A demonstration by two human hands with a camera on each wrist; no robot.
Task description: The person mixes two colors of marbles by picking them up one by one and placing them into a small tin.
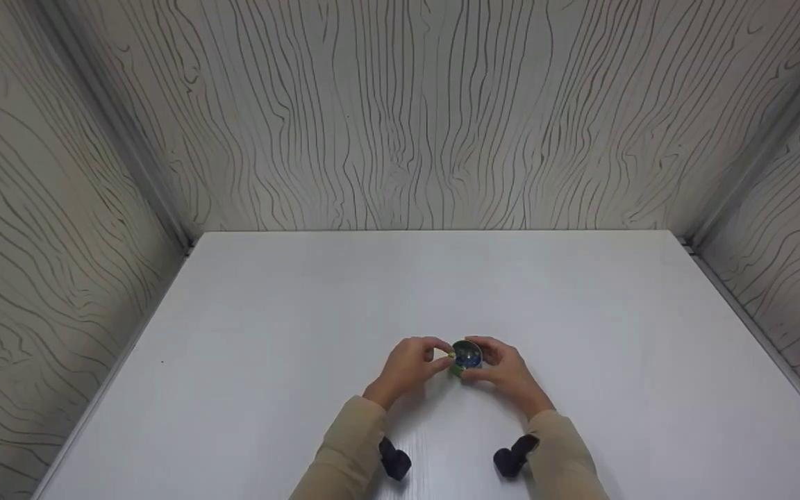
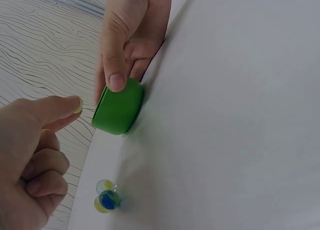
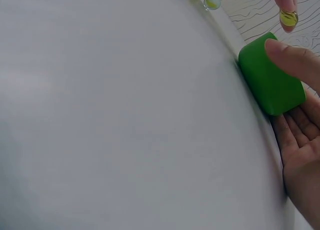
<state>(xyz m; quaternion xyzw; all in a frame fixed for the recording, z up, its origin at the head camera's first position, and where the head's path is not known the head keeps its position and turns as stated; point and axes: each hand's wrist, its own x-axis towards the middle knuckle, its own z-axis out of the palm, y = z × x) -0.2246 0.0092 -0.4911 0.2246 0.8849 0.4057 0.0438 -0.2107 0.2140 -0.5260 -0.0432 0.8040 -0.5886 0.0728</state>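
Note:
A small green cup [image 2: 120,108] stands at the table's near middle, its mouth turned partly toward the left hand. My right hand [image 1: 507,371] holds it with the thumb on one side and fingers on the other. In the head view its inside looks dark, with bluish, glinting round shapes. Between thumb and forefinger my left hand [image 1: 410,364] pinches a clear yellow marble [image 3: 288,18] just beside the cup's rim. The other left fingers are curled in the left wrist view. Several loose marbles [image 2: 106,196], blue, yellow and clear, lie close together near the left hand.
A white tabletop [image 1: 289,298] spreads out around the hands. Behind it rises a wood-grain patterned wall [image 1: 400,125], with similar walls on both sides. Dark wrist devices [image 1: 394,460] sit inside the beige sleeves [image 1: 348,444].

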